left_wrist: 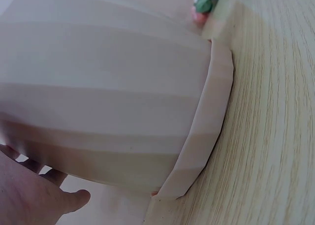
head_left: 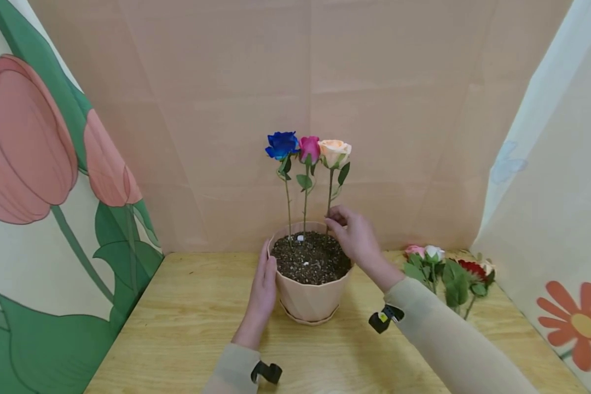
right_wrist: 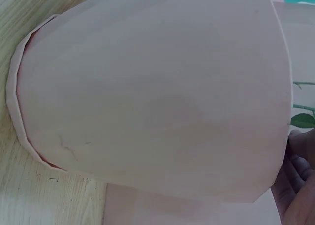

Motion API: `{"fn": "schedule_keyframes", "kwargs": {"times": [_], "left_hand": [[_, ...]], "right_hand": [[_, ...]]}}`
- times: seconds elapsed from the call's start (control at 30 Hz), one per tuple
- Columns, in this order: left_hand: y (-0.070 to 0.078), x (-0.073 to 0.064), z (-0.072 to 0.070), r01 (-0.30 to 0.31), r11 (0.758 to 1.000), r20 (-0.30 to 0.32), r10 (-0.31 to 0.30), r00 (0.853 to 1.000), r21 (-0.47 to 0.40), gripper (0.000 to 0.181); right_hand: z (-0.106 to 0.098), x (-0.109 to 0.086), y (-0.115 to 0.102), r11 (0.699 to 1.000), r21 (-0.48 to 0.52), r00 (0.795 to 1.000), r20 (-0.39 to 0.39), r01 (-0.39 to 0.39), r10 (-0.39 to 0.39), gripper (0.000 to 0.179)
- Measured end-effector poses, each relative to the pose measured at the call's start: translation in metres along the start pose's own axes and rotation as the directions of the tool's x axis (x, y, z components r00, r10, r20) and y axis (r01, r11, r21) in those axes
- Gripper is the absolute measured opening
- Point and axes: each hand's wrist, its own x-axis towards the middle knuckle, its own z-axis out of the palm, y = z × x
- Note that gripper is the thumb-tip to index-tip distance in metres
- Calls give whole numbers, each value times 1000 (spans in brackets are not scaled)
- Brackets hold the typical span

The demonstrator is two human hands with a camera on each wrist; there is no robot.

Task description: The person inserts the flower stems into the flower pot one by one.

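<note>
A pale pink flower pot (head_left: 311,295) full of dark soil (head_left: 320,260) stands on its saucer (head_left: 310,321). Three artificial roses rise upright from the soil: a blue rose (head_left: 282,145), a magenta rose (head_left: 309,149) and a peach rose (head_left: 335,152). With thumb and fingers my right hand (head_left: 355,235) pinches the peach rose's stem low down, just above the soil. My left hand (head_left: 263,284) rests its straight fingers along the pot's left side. In the left wrist view, the left hand (left_wrist: 37,195) lies beside the pot wall (left_wrist: 103,92).
On the wooden table (head_left: 187,312), a bunch of artificial flowers (head_left: 448,273) in pink, white and red lies to the right of the pot. A plain pinkish backdrop (head_left: 226,109) stands behind, with flower-printed panels on both sides.
</note>
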Motion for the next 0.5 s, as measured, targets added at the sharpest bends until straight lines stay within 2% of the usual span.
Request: {"fn": "schedule_keyframes", "kwargs": {"times": [0.17, 0.5], "left_hand": [[-1, 0, -1, 2, 1000, -6, -2, 1000, 6, 56], [0, -1, 1, 12, 1000, -6, -12, 1000, 7, 56]], "right_hand": [[2, -3, 0, 1000, -15, 1000, 2, 15, -15, 12], [3, -4, 1, 999, -37, 1000, -10, -10, 9, 14]]}}
